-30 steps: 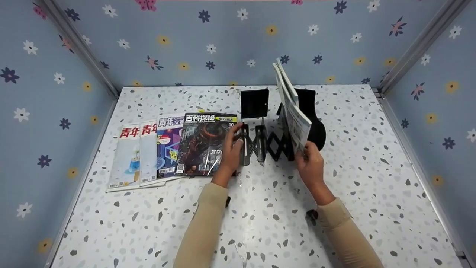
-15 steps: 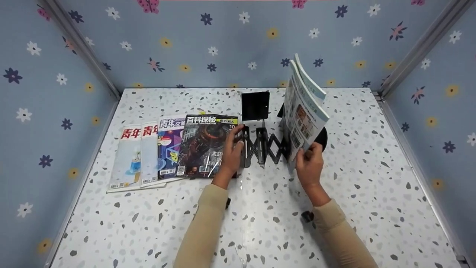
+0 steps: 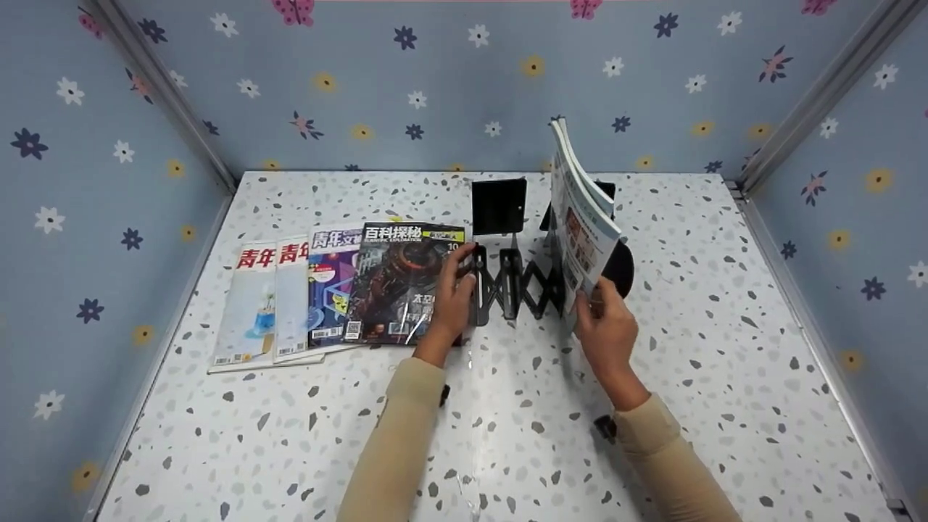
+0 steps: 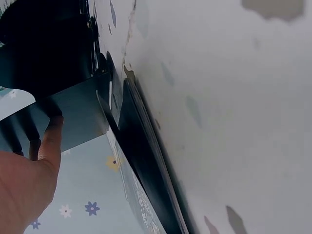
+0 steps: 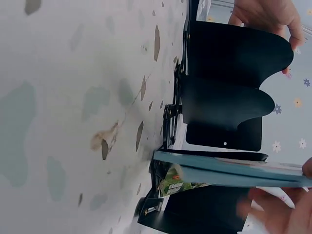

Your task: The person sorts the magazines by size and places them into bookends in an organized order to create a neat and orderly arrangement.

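Note:
A black expandable book rack [image 3: 511, 283] with upright panels and crisscross hinged links stands on the speckled table. My left hand [image 3: 453, 301] holds its left end panel. In the left wrist view the fingers touch the panel's [image 4: 78, 114] outer face; in the right wrist view a fingertip reaches around its rounded edge. My right hand [image 3: 607, 326] grips two thin magazines [image 3: 583, 217] near a front corner, thumb on the near face. They stand upright and slightly bowed at the rack's right part. The right wrist view shows their bottom edges among the panels, with a black panel on either side.
Several magazines [image 3: 402, 283] lie fanned on the table left of the rack, the dark-covered one on top beside my left hand. Blue flowered walls [image 3: 464, 94] enclose the back and sides. The table [image 3: 522, 449] extends toward me in front.
The magazines in my right hand swung rightward, showing more of the near cover, then partly back to the left. My left hand has stayed at the rack's left end.

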### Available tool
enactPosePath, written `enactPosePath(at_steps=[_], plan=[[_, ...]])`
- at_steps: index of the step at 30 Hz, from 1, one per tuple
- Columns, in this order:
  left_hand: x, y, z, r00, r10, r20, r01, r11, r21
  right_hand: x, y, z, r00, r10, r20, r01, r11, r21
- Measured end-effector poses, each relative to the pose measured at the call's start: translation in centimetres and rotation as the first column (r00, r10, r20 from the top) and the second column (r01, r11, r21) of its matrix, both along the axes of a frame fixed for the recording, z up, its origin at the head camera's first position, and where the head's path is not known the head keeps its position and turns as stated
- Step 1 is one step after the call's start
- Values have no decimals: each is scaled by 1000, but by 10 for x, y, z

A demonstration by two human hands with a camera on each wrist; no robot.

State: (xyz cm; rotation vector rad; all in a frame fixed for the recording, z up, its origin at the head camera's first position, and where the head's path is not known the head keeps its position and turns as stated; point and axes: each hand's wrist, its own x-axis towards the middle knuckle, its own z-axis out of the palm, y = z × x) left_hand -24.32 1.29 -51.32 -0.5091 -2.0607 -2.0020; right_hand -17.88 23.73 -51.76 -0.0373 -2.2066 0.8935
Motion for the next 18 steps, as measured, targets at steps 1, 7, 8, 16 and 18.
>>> enactPosePath(at_steps=[1, 7, 8, 16, 18], plan=[[0, 0, 0, 1000, 0, 0, 0, 1000, 0, 1, 0, 1, 1000, -24, 5, 24, 1000, 11], [1, 0, 1, 1000, 10, 6, -10, 1000, -2, 3, -1, 6, 997, -62, 39, 61, 998, 20], [1, 0, 1, 1000, 9, 6, -9, 1000, -4, 4, -2, 7, 997, -66, 43, 65, 998, 22], [0, 0, 0, 1000, 6, -6, -6, 1000, -12, 7, -6, 14, 997, -13, 76, 11, 1000, 28], [1, 0, -1, 1000, 0, 2, 0, 1000, -9, 7, -7, 13, 997, 32, 68, -32, 999, -3]])
